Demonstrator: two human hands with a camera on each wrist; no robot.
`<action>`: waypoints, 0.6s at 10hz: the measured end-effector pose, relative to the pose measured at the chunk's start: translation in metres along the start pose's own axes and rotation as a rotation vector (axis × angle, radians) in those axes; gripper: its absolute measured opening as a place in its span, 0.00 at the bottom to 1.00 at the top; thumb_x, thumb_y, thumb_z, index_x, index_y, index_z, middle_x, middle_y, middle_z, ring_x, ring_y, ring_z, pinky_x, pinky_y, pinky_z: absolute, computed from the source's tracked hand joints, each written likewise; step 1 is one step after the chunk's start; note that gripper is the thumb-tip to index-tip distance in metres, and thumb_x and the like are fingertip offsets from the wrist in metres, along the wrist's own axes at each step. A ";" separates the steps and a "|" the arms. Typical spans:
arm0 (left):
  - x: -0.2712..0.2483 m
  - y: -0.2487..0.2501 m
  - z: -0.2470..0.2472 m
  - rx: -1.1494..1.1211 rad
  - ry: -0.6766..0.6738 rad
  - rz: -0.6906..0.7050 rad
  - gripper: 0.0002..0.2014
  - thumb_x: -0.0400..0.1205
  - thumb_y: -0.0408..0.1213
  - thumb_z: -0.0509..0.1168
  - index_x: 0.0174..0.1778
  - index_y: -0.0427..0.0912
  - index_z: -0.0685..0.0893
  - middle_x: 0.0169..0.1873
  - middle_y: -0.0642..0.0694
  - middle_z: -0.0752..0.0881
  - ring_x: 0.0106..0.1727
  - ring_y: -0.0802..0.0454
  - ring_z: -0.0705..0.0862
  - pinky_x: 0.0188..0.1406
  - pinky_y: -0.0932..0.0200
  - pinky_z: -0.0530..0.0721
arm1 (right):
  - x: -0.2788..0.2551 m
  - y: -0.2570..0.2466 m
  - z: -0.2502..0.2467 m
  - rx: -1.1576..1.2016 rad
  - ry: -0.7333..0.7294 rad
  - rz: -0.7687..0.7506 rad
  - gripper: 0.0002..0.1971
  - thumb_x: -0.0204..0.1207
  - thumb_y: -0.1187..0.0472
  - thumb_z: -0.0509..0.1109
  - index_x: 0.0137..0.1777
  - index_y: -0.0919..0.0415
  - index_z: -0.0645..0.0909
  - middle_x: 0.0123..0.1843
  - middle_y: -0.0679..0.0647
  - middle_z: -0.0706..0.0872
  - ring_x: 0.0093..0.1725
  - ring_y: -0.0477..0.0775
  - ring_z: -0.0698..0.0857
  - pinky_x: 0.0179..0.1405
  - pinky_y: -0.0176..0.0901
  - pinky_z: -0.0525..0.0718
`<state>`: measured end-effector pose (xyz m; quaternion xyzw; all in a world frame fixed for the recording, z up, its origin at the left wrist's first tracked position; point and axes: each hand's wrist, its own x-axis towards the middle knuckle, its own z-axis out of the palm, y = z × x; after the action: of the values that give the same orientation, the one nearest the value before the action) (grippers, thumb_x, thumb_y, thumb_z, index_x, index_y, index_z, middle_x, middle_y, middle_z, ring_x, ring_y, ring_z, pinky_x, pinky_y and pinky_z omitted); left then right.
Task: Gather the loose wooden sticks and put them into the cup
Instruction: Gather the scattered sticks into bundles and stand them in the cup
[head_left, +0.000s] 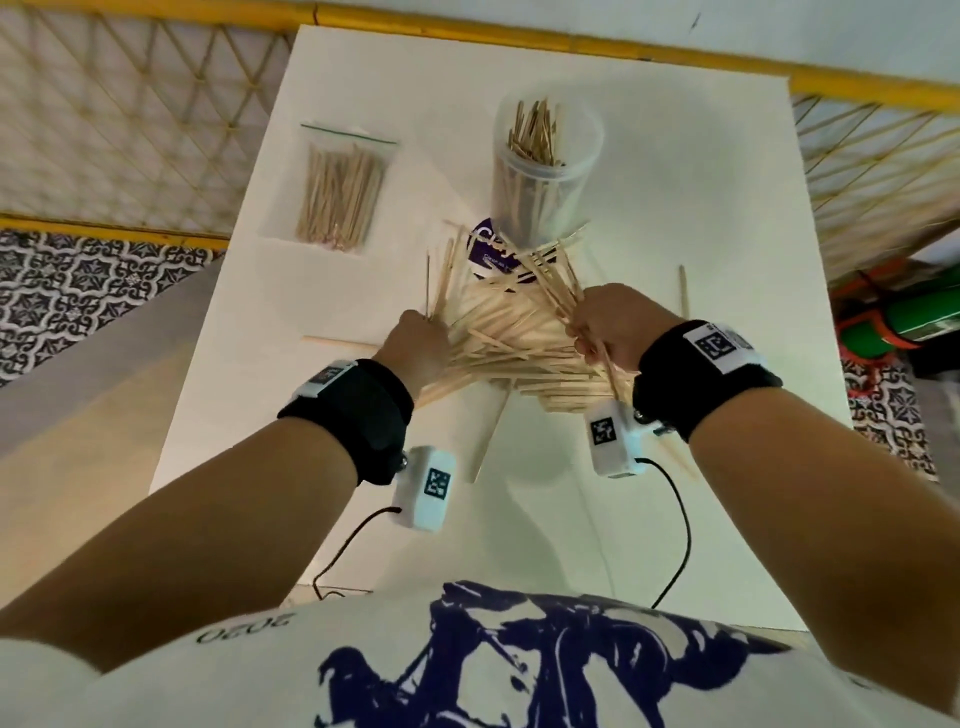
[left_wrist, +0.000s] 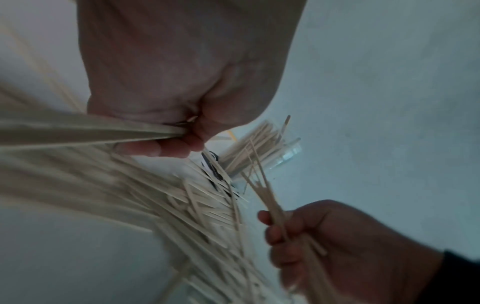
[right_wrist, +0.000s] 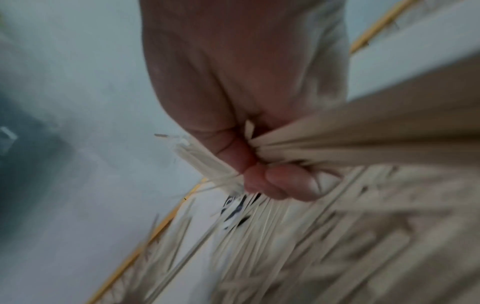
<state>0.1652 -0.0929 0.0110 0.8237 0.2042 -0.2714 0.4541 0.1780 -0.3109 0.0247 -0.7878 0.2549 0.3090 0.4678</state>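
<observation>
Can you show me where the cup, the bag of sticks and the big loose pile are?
cup (head_left: 545, 171), head view, its clear side wall.
bag of sticks (head_left: 340, 195), head view, middle of the bag.
loose pile (head_left: 511, 338), head view, centre of the heap.

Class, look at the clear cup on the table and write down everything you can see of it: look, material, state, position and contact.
The cup is a tall, clear cylinder that looks like plastic, standing upright and open-topped on the far half of the white table. It already holds many thin wooden sticks standing on end, reaching about to its rim. Its base stands at the far edge of the loose stick pile, with some sticks lying against it. Neither hand touches it.
</observation>
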 end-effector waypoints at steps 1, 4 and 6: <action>-0.001 0.002 0.012 -0.266 -0.133 -0.068 0.13 0.86 0.35 0.54 0.35 0.43 0.72 0.31 0.48 0.74 0.27 0.57 0.73 0.22 0.65 0.73 | -0.003 -0.001 0.027 0.397 -0.025 0.078 0.10 0.80 0.69 0.54 0.43 0.62 0.75 0.29 0.53 0.75 0.23 0.50 0.70 0.24 0.39 0.67; -0.020 0.021 0.051 -0.080 -0.306 0.072 0.16 0.87 0.31 0.49 0.36 0.50 0.72 0.34 0.47 0.75 0.31 0.56 0.73 0.19 0.70 0.76 | -0.001 -0.011 0.084 0.526 -0.009 0.054 0.17 0.70 0.53 0.78 0.47 0.69 0.85 0.41 0.61 0.88 0.41 0.61 0.87 0.41 0.55 0.88; -0.019 0.019 0.024 0.151 -0.408 0.113 0.20 0.70 0.50 0.62 0.44 0.36 0.86 0.39 0.42 0.86 0.42 0.46 0.79 0.39 0.56 0.77 | -0.007 -0.006 0.072 0.289 0.101 0.005 0.11 0.83 0.59 0.64 0.41 0.64 0.75 0.31 0.57 0.79 0.27 0.55 0.79 0.22 0.41 0.79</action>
<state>0.1551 -0.1251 0.0247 0.7934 0.0408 -0.4213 0.4374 0.1597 -0.2437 0.0063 -0.7263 0.3218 0.2301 0.5622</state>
